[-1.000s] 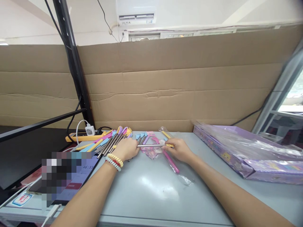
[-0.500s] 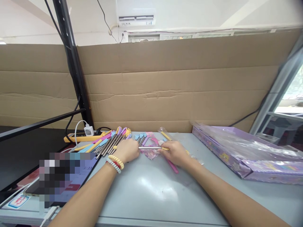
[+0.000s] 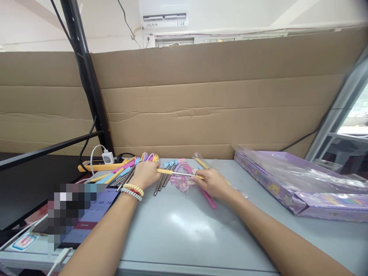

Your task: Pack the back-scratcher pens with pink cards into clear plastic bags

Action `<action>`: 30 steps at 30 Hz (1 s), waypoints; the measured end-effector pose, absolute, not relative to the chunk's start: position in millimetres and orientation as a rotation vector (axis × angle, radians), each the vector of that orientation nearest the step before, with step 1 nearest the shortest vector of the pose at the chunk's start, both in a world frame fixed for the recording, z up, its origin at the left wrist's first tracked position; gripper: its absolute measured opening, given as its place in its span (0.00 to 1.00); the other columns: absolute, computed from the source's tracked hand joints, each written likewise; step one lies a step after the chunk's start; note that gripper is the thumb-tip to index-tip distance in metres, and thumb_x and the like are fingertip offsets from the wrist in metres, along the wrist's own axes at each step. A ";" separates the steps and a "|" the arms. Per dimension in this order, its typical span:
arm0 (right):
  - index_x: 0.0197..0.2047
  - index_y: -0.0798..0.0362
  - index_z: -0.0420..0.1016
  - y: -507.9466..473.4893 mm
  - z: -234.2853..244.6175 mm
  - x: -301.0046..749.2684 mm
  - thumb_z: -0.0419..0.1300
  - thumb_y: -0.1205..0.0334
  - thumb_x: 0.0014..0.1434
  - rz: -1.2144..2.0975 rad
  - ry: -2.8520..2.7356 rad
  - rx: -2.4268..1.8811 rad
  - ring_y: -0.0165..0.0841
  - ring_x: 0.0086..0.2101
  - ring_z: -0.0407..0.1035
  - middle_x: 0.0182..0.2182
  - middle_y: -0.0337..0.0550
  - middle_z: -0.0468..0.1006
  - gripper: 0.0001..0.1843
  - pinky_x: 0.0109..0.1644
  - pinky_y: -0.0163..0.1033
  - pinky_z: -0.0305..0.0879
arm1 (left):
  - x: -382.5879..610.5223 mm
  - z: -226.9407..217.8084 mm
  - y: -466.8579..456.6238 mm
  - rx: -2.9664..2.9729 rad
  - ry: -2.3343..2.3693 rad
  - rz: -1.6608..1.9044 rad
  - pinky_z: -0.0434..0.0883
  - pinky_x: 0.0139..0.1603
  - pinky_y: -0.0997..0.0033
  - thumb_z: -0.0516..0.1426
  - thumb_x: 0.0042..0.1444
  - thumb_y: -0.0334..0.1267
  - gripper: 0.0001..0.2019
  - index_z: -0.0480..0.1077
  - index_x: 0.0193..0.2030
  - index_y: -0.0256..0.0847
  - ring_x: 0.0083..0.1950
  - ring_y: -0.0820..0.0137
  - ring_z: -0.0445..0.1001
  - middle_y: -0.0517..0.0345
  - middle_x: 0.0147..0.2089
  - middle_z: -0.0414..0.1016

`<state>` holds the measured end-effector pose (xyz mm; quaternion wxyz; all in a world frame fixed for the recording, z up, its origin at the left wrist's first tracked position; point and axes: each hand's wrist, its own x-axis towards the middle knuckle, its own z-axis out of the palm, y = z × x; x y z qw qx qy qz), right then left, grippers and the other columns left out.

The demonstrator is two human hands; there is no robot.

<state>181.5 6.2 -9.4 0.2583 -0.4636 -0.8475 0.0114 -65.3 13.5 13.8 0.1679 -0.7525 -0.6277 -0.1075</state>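
My left hand (image 3: 145,174) and my right hand (image 3: 209,183) hold the two ends of one thin metal rod with yellow ends (image 3: 179,173), level above the grey table (image 3: 184,230). Both hands are closed on it. Behind my left hand lies a pile of similar rods with coloured hand-shaped tips (image 3: 135,168) in yellow, pink, blue and purple. Under the rod lie a pink printed plastic bag (image 3: 181,183) and a pink stick (image 3: 208,198). A few blue-tipped rods (image 3: 166,172) lie between my hands.
A purple printed box covered in clear plastic (image 3: 293,184) sits at the right. A phone-like screen (image 3: 86,214) lies at the left front, near a yellow power strip with a white plug (image 3: 100,163). A cardboard wall (image 3: 201,107) stands behind the table.
My left hand has moved back and left toward the pile, and the rod now stretches longer between my hands. The right hand has barely shifted.
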 end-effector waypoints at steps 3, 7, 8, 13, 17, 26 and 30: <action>0.22 0.51 0.62 6.8 -9.5 185.1 0.48 0.55 0.61 0.059 -2.365 -1.231 0.29 0.21 0.56 0.17 0.37 0.66 0.17 0.26 0.34 0.48 | -75.6 13.7 18.2 -2.098 -1.864 -0.292 0.67 0.37 0.62 0.46 0.52 0.37 0.14 0.73 0.34 0.41 0.39 0.56 0.74 0.47 0.33 0.76; 0.22 0.52 0.62 4.8 -10.9 184.2 0.48 0.58 0.60 0.124 -2.365 -1.173 0.28 0.20 0.55 0.16 0.37 0.64 0.16 0.26 0.34 0.49 | -71.9 16.0 17.6 -2.126 -1.848 -0.220 0.67 0.37 0.60 0.48 0.49 0.35 0.14 0.74 0.34 0.38 0.38 0.54 0.74 0.44 0.32 0.76; 0.22 0.52 0.63 3.5 -11.4 182.1 0.48 0.58 0.60 0.151 -2.352 -1.170 0.28 0.20 0.55 0.16 0.36 0.64 0.16 0.26 0.34 0.49 | -68.9 17.1 16.4 -2.139 -1.829 -0.205 0.67 0.37 0.60 0.49 0.49 0.34 0.13 0.74 0.33 0.37 0.38 0.54 0.74 0.43 0.31 0.76; 0.23 0.52 0.63 -3.7 -18.3 164.6 0.48 0.58 0.60 0.226 -2.293 -1.105 0.28 0.21 0.54 0.17 0.36 0.63 0.16 0.26 0.33 0.49 | -52.7 20.6 7.4 -2.213 -1.742 -0.160 0.67 0.36 0.58 0.50 0.47 0.34 0.12 0.74 0.31 0.35 0.36 0.53 0.74 0.41 0.30 0.75; 0.23 0.52 0.63 -5.5 -23.9 158.5 0.48 0.58 0.60 0.216 -2.286 -1.071 0.28 0.20 0.52 0.17 0.36 0.61 0.16 0.25 0.34 0.47 | -47.9 20.0 3.9 -2.228 -1.758 -0.156 0.67 0.37 0.57 0.50 0.48 0.37 0.13 0.74 0.33 0.33 0.37 0.51 0.74 0.38 0.30 0.74; 0.22 0.52 0.63 0.4 -17.5 170.5 0.50 0.61 0.58 0.128 -2.323 -1.113 0.27 0.19 0.51 0.16 0.35 0.60 0.14 0.24 0.33 0.46 | -40.7 18.2 0.8 -2.246 -1.690 -0.176 0.66 0.37 0.59 0.49 0.50 0.38 0.14 0.74 0.32 0.36 0.36 0.54 0.74 0.41 0.30 0.75; 0.23 0.52 0.65 5.3 -21.3 175.2 0.49 0.60 0.59 0.131 -2.339 -1.086 0.27 0.20 0.53 0.17 0.36 0.63 0.14 0.24 0.33 0.48 | -32.2 14.8 -3.5 -2.302 -1.632 -0.177 0.66 0.38 0.58 0.48 0.52 0.40 0.14 0.73 0.32 0.37 0.37 0.54 0.74 0.43 0.31 0.75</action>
